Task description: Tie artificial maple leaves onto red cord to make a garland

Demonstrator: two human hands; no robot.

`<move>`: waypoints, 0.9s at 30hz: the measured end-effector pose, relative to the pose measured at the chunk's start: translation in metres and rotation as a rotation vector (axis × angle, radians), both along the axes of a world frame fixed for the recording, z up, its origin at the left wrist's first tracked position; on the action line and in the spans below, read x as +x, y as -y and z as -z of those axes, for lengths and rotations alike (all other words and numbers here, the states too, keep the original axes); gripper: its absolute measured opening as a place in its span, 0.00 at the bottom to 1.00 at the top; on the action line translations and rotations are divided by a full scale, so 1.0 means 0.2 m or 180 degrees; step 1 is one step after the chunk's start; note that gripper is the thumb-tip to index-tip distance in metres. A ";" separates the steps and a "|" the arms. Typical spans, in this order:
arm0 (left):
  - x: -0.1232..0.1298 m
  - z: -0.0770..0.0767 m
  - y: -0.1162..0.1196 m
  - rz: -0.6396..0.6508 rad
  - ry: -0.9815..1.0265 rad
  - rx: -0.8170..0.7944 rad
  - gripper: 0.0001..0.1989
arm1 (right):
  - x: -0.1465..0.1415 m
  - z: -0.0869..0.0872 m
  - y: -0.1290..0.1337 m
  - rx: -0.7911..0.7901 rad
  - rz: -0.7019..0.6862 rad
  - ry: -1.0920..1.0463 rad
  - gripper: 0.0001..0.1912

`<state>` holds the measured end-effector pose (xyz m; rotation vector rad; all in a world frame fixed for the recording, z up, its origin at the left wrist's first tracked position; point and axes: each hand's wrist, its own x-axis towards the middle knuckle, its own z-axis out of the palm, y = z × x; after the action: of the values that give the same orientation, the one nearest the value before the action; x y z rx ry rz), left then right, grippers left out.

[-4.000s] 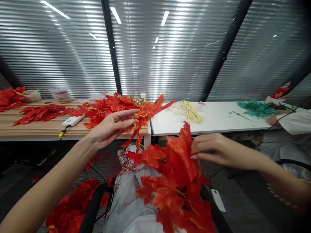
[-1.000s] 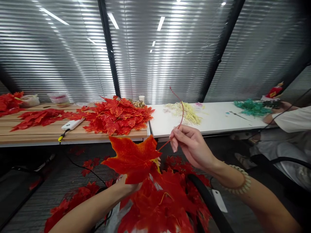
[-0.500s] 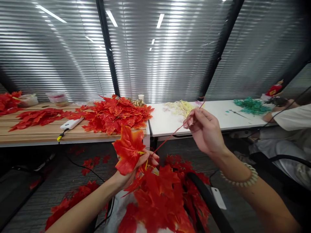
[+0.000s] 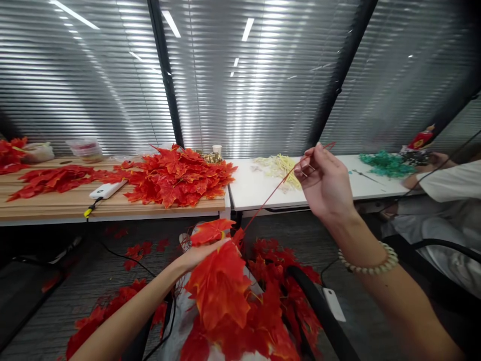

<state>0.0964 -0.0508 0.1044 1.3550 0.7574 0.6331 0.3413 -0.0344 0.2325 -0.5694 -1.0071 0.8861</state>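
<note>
My right hand point(image 4: 326, 178), raised at right of centre with a beaded bracelet on the wrist, pinches a thin red string point(image 4: 271, 194). The string runs taut down to the left, to the red leaves by my left hand point(image 4: 205, 253). Leaves cover the fingers of that hand; an orange-red maple leaf point(image 4: 211, 231) lies over it and a larger leaf point(image 4: 221, 283) hangs just below. More red maple leaves point(image 4: 263, 321) are heaped on my lap, under both hands.
On the wooden table point(image 4: 195, 206) lie a big leaf pile point(image 4: 182, 175) and a white device point(image 4: 108, 189). The white table point(image 4: 250, 198) holds yellow strips point(image 4: 283, 168) and green material point(image 4: 387, 163). A person's sleeve point(image 4: 451, 181) is at right. A black armrest point(image 4: 319, 306) stands near my lap.
The leaf at my left hand has tipped down, and leaves now cover the fingers. My right hand has moved slightly right and up with the string.
</note>
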 end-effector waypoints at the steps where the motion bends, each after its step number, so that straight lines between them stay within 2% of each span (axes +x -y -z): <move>1: 0.00 -0.01 0.00 0.0037 -0.0101 0.0173 0.17 | 0.00 0.00 0.00 -0.0008 0.0026 0.0007 0.12; 3: 0.00 -0.02 0.01 0.0071 -0.0199 0.0508 0.13 | -0.01 0.00 -0.01 -0.0015 0.0064 0.0012 0.12; 6: 0.02 -0.01 0.00 -0.0183 -0.0209 0.0740 0.08 | -0.03 -0.01 -0.02 0.0018 0.0070 0.0039 0.13; 13: 0.03 0.04 -0.02 -0.0620 0.0353 0.0486 0.04 | -0.04 -0.01 0.00 0.0125 0.0091 0.0218 0.13; 19: 0.03 0.06 0.02 -0.0428 0.0458 0.0232 0.03 | -0.04 -0.01 0.02 0.0230 0.0161 0.0245 0.13; 27: 0.06 0.05 0.07 -0.0337 0.0362 0.0212 0.05 | -0.04 -0.02 0.03 0.0260 0.0245 0.0288 0.13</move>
<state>0.1088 -0.0656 0.0949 1.3338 0.7247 0.8187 0.3338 -0.0397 0.2359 -0.5794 -1.0912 0.7533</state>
